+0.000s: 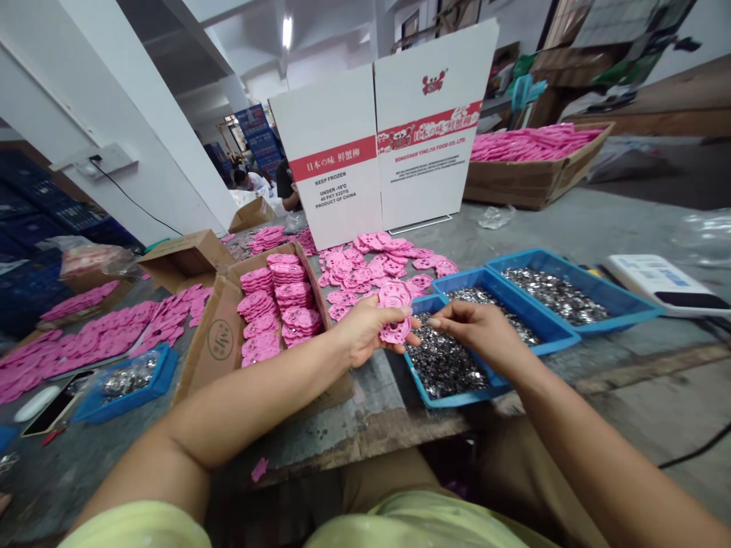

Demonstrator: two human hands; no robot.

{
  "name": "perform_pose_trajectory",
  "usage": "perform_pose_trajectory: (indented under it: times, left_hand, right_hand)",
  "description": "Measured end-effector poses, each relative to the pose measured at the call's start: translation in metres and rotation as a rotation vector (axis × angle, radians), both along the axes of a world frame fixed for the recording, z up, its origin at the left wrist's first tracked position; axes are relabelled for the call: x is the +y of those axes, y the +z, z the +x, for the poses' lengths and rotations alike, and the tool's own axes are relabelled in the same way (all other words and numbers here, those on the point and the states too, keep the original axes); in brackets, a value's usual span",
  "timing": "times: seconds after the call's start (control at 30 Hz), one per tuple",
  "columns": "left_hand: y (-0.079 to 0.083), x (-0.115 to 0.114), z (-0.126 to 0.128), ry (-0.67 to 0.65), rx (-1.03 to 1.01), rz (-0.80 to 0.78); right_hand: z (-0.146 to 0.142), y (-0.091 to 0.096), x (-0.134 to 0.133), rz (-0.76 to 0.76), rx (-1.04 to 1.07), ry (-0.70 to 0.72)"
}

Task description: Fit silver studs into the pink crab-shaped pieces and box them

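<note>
My left hand (371, 329) is closed round a flat pink plastic piece (395, 295) with cut-out shapes, held upright near the middle of the view. Over the nearest blue tray (421, 392), my right hand (471, 331) has its thumb and fingers pinched together; whatever sits in the pinch is too small to name. That tray holds many small dark shiny metal parts (448, 361). On the table behind my left hand lies a loose heap of similar pink pieces (365, 266). An open cardboard box (214, 342) with stacked pink pieces (294, 293) stands left of my left hand.
Two more blue trays (617, 321) of metal parts stand at right, beside a white scale (665, 278). White printed cardboard (336, 167) rises behind the heap. A large carton (514, 183) of pink pieces is back right. At left lie a phone (57, 405) and another blue tray (163, 384).
</note>
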State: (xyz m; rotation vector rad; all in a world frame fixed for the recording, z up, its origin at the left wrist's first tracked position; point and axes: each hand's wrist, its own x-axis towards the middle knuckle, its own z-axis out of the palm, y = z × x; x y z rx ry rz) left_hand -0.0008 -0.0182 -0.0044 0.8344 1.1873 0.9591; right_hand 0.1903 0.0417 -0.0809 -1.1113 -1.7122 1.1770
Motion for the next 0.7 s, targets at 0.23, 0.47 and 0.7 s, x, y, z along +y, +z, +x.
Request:
perform_pose_trajectory:
  times: [0.23, 0.47, 0.7]
  left_hand:
    - [0.001, -0.004, 0.006, 0.031, 0.026, 0.149]
    - [0.014, 0.000, 0.008, 0.070, -0.152, 0.052]
    - [0.014, 0.001, 0.007, 0.044, -0.237, 0.106]
  right_hand:
    - [-0.014, 0.032, -0.018, -0.133, 0.347, -0.011]
    - [-0.023, 0.041, -0.020, -0.104, 0.495, -0.030]
    - [-0.024, 0.039, -0.023, 0.090, 0.530, -0.080]
